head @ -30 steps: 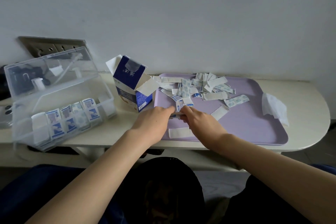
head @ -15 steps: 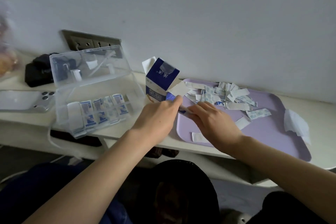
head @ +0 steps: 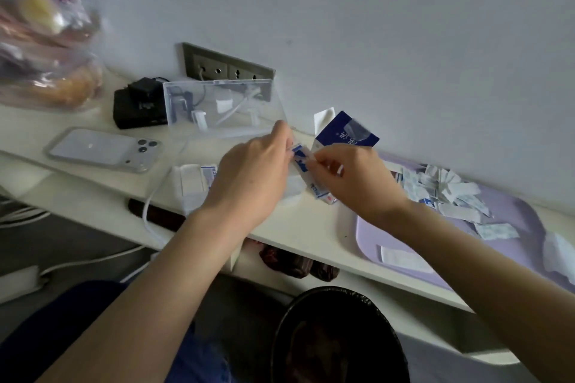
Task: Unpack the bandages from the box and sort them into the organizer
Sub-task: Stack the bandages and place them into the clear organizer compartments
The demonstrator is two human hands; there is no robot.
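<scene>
Head view: at the centre of the frame, a person's left hand [head: 252, 177] and right hand [head: 354, 183] meet over the white shelf [head: 295, 224], holding a bandage stack [head: 303, 165] between them. The left fingers are curled, pinching the stack's upper end. The right thumb and fingertips pinch it from the other side, the remaining fingers folded. The wrappers are blurred, showing only blue and white print.

The stack sits above the right end of the clear organizer [head: 224, 109], whose lid stands raised toward the wall. Sorted bandages [head: 199, 180] stand in its base, partly hidden by the left wrist. Just behind the hands, the blue box [head: 345, 134] stands with its flap up.

At right, loose bandages [head: 441, 190] lie heaped on the purple tray [head: 367, 242].

At left, a phone [head: 102, 149] lies face down near a black adapter [head: 140, 106]. A clear food bag [head: 46, 34] fills the upper left corner.
</scene>
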